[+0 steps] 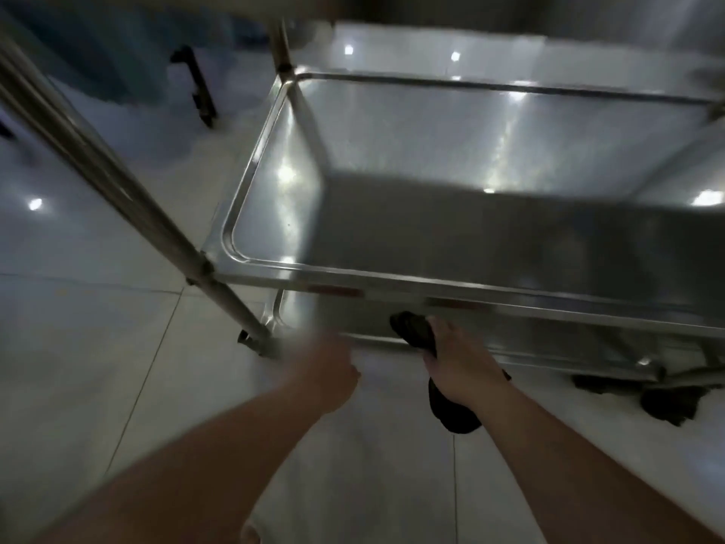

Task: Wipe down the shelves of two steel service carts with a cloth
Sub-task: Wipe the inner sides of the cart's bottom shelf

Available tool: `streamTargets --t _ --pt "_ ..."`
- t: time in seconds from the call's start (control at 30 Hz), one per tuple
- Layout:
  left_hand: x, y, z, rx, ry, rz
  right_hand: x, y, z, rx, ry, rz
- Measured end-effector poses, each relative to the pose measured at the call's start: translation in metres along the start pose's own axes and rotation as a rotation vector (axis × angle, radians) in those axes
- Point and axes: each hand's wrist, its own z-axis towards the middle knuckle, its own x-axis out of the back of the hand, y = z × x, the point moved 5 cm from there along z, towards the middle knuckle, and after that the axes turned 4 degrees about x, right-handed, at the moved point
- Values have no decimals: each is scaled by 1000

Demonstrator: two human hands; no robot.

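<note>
A steel service cart fills the view; its middle shelf (451, 276) is a shiny tray with a raised rim, and a lower shelf (368, 327) shows just beneath it. My right hand (463, 367) is shut on a dark cloth (416, 331), whose front end lies on the lower shelf's near edge while the rest hangs under my wrist. My left hand (333, 371) is blurred, held just in front of the lower shelf's near rim, fingers curled; whether it touches the rim I cannot tell.
The cart's corner post (117, 174) slants down at the left to a caster (251, 343). Pale floor tiles (98, 367) surround the cart. Dark casters (667, 402) sit at the right. A black handle-like object (196, 88) lies at the back left.
</note>
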Motion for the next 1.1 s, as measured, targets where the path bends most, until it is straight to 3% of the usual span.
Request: streamTargets --t 0.27,0.57,0.73,0.9,1.03,1.1 --pt "-39 -19 84 -188 285 137 -58 -11 93 238 243 -65" --pt "-85 -90 82 -178 336 124 -99 -62 122 382 333 -48" --pt "-116 -137 69 -122 360 -36 -124 -91 132 430 376 -44" --pt "-130 -194 64 -56 334 -47 -133 -124 156 376 427 -145" --pt "-123 -225 68 87 482 -335 -141 -167 194 345 422 -68" --pt "-110 -226 70 103 611 -539 -152 -188 214 372 333 39"
